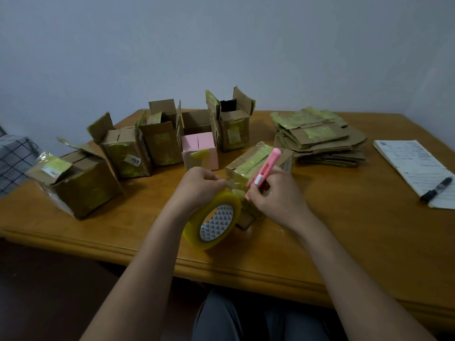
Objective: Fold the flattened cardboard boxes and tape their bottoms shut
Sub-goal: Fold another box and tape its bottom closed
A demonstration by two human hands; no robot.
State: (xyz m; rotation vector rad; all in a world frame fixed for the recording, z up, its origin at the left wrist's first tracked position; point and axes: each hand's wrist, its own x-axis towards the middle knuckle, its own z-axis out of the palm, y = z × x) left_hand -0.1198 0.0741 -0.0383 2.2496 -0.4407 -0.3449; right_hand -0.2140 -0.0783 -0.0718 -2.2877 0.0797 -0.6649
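Observation:
A folded cardboard box (256, 161) lies on its side at the table's middle, with yellowish tape on its upturned face. My left hand (199, 185) pinches the pulled-out strip of tape at the box's near edge, and the yellow tape roll (213, 223) hangs below it. My right hand (275, 195) grips a pink utility knife (264, 171) against the tape strip. Several folded boxes (128, 153) stand open in a row behind. A pile of flattened boxes (317, 136) lies at the back right.
A box (76, 185) lies tipped over at the left. A notebook (416, 168) with a black marker (435, 189) on it sits at the right edge. The wooden table (344, 230) has a front edge near my lap. A checked fabric (12, 158) is at far left.

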